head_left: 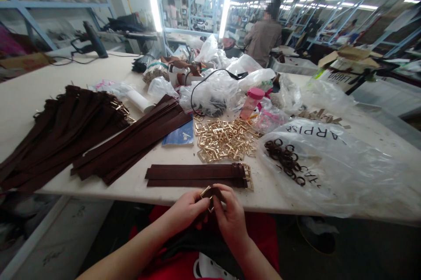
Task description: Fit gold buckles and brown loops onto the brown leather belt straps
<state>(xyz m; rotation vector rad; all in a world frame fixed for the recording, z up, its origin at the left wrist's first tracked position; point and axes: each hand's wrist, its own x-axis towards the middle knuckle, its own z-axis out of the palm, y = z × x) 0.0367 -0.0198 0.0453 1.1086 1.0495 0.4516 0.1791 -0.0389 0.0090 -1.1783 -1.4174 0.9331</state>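
Just off the table's front edge, my left hand (192, 210) is closed on a gold belt buckle (206, 193). My right hand (230, 212) pinches a dark brown leather strap (217, 192) that meets the buckle. The rest of that strap is hidden below my hands. Right beyond them lie finished-looking brown belts (197, 175), flat, with gold buckles (248, 177) at their right end. Behind these is a heap of loose gold buckles (226, 140). Brown leather loops (286, 159) lie on a clear plastic bag to the right.
Brown straps are stacked on the left (128, 144), with a fanned pile of straps (66, 126) beyond. A blue booklet (178, 134), a pink bottle (251, 102) and crumpled plastic bags (226, 83) stand behind. The printed plastic bag (345, 166) covers the right side. A person (265, 37) is farther back.
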